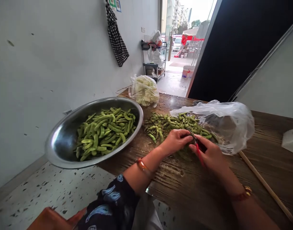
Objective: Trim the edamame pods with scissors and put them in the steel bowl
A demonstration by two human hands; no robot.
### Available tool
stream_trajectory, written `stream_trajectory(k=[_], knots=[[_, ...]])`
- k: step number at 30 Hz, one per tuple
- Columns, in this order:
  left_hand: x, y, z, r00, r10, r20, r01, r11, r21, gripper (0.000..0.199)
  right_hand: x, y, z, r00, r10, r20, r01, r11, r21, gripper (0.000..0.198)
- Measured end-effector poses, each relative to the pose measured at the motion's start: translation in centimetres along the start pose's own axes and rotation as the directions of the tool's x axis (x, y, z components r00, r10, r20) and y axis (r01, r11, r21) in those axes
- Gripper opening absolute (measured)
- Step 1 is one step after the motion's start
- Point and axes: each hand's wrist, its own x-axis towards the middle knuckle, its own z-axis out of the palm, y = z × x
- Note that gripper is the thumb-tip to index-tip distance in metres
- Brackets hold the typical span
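Observation:
My right hand (210, 155) is closed around red-handled scissors (198, 152), their blades pointing up and to the left. Close against the blades, my left hand (176, 140) pinches what appears to be an edamame pod, mostly hidden by the fingers. Beyond both hands lies a heap of edamame pods (177, 121) with small trimmings, spilling from a clear plastic bag (239, 124). To the left, a wide steel basin (57, 140) holds a large pile of green pods (105, 131) and is tilted in view.
A clear bag of pale cauliflower-like pieces (146, 91) stands at the table's far end, with thin sticks beside it. A wooden stick (266, 185) lies on the right of the brown table (271, 134). Farther back are a shelf cart (154, 65) and an open doorway.

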Motion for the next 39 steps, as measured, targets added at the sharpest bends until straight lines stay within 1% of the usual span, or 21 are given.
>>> stream_trajectory(k=[4, 7, 12, 16, 20, 24, 26, 29, 32, 35, 39], knots=[[0.1, -0.4, 0.0, 0.999, -0.046, -0.013, 0.046, 0.999, 0.004, 0.027, -0.1, 0.5, 0.3, 1.000, 0.031, 0.004, -0.030, 0.999, -0.009, 0.052], [0.1, -0.4, -0.2, 0.999, -0.027, -0.020, 0.029, 0.998, 0.056, 0.025, -0.1, 0.3, 0.2, 0.999, 0.013, 0.031, -0.012, 0.999, -0.037, 0.049], [0.3, 0.1, -0.8, 1.000, 0.020, 0.011, -0.021, 0.992, 0.121, 0.025, 0.3, -0.6, -0.3, 0.998, 0.009, 0.057, -0.005, 0.998, -0.067, 0.043], [0.6, 0.3, -1.0, 0.999, -0.038, 0.007, 0.036, 0.987, 0.156, 0.029, 0.6, -0.8, -0.4, 0.996, 0.002, 0.092, 0.002, 0.999, -0.048, 0.036], [0.5, 0.5, -0.8, 0.996, -0.084, -0.004, 0.084, 0.990, 0.111, 0.028, 0.8, -0.4, -0.3, 0.995, 0.003, 0.096, -0.001, 1.000, -0.020, 0.037], [0.4, 0.4, -0.7, 0.991, -0.128, -0.036, 0.128, 0.992, -0.021, 0.024, 0.9, -0.2, -0.2, 0.995, 0.011, 0.094, -0.010, 1.000, -0.014, 0.038], [0.5, 0.2, -0.8, 0.989, -0.137, -0.058, 0.128, 0.983, -0.133, 0.024, 0.9, -0.3, -0.2, 0.998, 0.036, 0.047, -0.036, 0.999, -0.009, 0.041], [0.7, 0.0, -1.1, 0.984, -0.120, -0.135, 0.076, 0.952, -0.296, 0.025, 0.9, -0.4, -0.2, 0.996, 0.079, -0.038, -0.078, 0.997, 0.007, 0.047], [0.9, -0.1, -1.5, 0.969, -0.143, -0.201, 0.037, 0.889, -0.456, 0.027, 0.9, -0.4, -0.1, 0.995, 0.073, -0.068, -0.071, 0.997, 0.031, 0.051], [1.0, 0.1, -1.9, 0.952, -0.195, -0.234, 0.017, 0.800, -0.600, 0.028, 0.9, -0.2, 0.1, 0.997, 0.054, -0.060, -0.051, 0.998, 0.044, 0.052], [1.0, 0.4, -2.1, 0.930, -0.256, -0.264, -0.007, 0.706, -0.709, 0.022, 0.8, 0.0, 0.3, 0.997, 0.067, -0.049, -0.065, 0.997, 0.042, 0.055]])
